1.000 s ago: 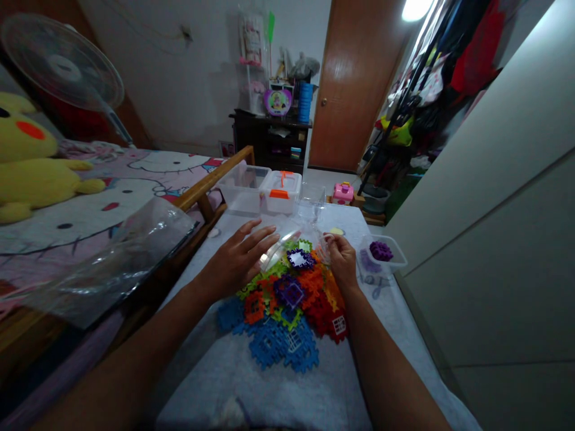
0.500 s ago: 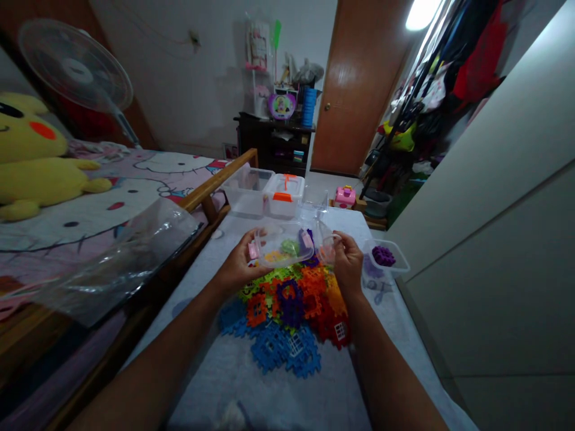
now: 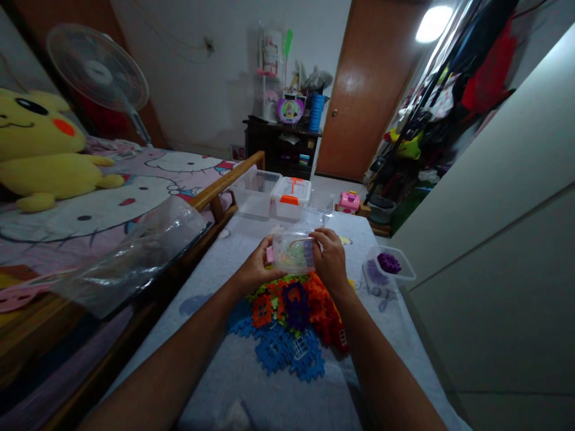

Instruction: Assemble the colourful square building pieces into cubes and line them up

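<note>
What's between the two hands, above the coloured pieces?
A clear plastic container, held by left hand and right hand, pink latch on the left-hand side. Head view shows it.

In the middle, the toy pieces (image 3: 274, 347) lie on the table (image 3: 215, 383), left of the open tub (image 3: 406, 272).

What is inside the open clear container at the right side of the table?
The clear container holds purple pieces, bunched together. More purple shows dimly through its wall, but the bottom is covered, so I cannot tell what lies beneath them.
</note>
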`<state>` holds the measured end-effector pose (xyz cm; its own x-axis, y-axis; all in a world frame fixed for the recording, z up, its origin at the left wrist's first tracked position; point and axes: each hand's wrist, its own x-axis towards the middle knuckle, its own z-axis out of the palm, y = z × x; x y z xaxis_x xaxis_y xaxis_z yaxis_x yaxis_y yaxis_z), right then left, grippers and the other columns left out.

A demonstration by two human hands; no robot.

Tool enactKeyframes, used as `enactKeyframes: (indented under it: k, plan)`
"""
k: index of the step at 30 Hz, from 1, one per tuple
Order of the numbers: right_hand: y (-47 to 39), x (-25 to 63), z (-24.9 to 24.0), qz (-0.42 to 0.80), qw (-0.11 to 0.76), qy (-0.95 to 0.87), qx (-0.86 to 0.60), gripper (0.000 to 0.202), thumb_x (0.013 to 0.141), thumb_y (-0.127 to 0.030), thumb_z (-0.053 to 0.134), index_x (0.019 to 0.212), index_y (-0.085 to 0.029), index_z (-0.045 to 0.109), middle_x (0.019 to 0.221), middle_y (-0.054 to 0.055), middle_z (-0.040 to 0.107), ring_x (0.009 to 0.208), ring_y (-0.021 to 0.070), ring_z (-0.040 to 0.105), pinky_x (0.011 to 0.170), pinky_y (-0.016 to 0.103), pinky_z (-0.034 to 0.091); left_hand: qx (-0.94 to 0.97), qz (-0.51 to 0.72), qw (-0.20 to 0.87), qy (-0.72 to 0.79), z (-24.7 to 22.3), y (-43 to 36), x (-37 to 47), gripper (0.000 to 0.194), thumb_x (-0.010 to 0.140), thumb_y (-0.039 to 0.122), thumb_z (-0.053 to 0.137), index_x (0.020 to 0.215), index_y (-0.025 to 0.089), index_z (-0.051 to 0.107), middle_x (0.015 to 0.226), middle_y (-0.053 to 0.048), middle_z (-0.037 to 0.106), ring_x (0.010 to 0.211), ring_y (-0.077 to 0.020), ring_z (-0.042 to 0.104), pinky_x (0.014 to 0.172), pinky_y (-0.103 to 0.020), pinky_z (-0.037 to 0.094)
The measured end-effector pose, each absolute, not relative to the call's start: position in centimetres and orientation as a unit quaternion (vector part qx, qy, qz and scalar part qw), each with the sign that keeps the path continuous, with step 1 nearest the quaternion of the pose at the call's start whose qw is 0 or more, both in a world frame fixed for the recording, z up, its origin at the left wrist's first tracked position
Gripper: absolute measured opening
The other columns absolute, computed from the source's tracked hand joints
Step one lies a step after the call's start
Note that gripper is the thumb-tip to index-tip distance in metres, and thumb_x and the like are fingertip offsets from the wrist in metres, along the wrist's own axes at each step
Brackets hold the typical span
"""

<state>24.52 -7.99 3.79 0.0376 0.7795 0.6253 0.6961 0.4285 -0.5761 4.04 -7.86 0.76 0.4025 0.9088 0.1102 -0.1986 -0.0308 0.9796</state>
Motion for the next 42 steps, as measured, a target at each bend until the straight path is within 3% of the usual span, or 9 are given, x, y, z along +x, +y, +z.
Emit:
enactKeyframes:
  k: [9, 14, 19, 26, 34, 42]
  plan:
    - [-8.0, 24.2, 2.8, 0.035, 0.443, -0.693, -0.567, 0.029, 0.091, -0.017, 0.047, 0.1, -0.019, 0.075, 0.108, 0.012, 0.067, 0.103, 0.0266, 0.058, 0.095, 0.042, 0.046, 0.561, 0.431, 0.661, 0.252, 1.4, -8.3, 3.7, 0.095, 0.063, 0.03, 0.086, 0.145, 0.027, 0.037, 0.141, -0.012, 0.053, 0.131, -0.0353, 0.052, 0.11, -0.047, 0.043]
    - [-8.5, 23.9, 2.8, 0.037, 0.431, -0.701, -0.567, 0.028, 0.09, -0.015, 0.049, 0.099, -0.023, 0.075, 0.101, 0.01, 0.067, 0.099, 0.0255, 0.058, 0.092, 0.04, 0.047, 0.51, 0.469, 0.667, 0.272, 1.3, -8.3, 3.9, 0.081, 0.07, 0.039, 0.08, 0.141, 0.025, 0.042, 0.138, -0.012, 0.055, 0.129, -0.0349, 0.054, 0.111, -0.051, 0.04]
    - [-9.2, 23.8, 2.8, 0.045, 0.424, -0.707, -0.565, 0.026, 0.09, -0.015, 0.05, 0.097, -0.021, 0.075, 0.1, 0.01, 0.068, 0.097, 0.0261, 0.059, 0.09, 0.04, 0.047, 0.478, 0.476, 0.682, 0.281, 1.3, -8.3, 4.4, 0.072, 0.075, 0.036, 0.075, 0.138, 0.024, 0.04, 0.135, -0.01, 0.057, 0.127, -0.0311, 0.055, 0.112, -0.051, 0.038]
    - [-9.7, 24.1, 2.7, 0.046, 0.414, -0.737, -0.531, 0.025, 0.09, -0.014, 0.051, 0.095, -0.023, 0.074, 0.099, 0.008, 0.07, 0.097, 0.0253, 0.057, 0.09, 0.041, 0.047, 0.486, 0.507, 0.642, 0.307, 0.8, -8.2, 4.4, 0.074, 0.073, 0.031, 0.069, 0.138, 0.027, 0.034, 0.142, -0.01, 0.049, 0.129, -0.0296, 0.054, 0.107, -0.048, 0.045]
    - [-10.2, 24.0, 1.5, 0.114, 0.429, -0.752, -0.487, 0.024, 0.09, -0.032, 0.06, 0.11, -0.023, 0.069, 0.14, 0.012, 0.054, 0.131, 0.0275, 0.048, 0.112, 0.05, 0.038, 0.462, 0.509, 0.668, 0.285, 1.1, -8.7, 4.7, 0.067, 0.071, 0.03, 0.069, 0.133, 0.025, 0.042, 0.139, -0.01, 0.054, 0.123, -0.0294, 0.058, 0.105, -0.048, 0.047]
    - [-9.8, 26.2, 1.2, 0.13, 0.458, -0.709, -0.52, 0.048, 0.089, -0.04, 0.057, 0.131, -0.019, 0.056, 0.141, 0.015, 0.054, 0.132, 0.0284, 0.048, 0.113, 0.05, 0.036, 0.452, 0.522, 0.663, 0.289, 0.9, -8.6, 4.7, 0.062, 0.069, 0.026, 0.068, 0.128, 0.023, 0.047, 0.133, -0.008, 0.059, 0.124, -0.0286, 0.058, 0.106, -0.047, 0.046]
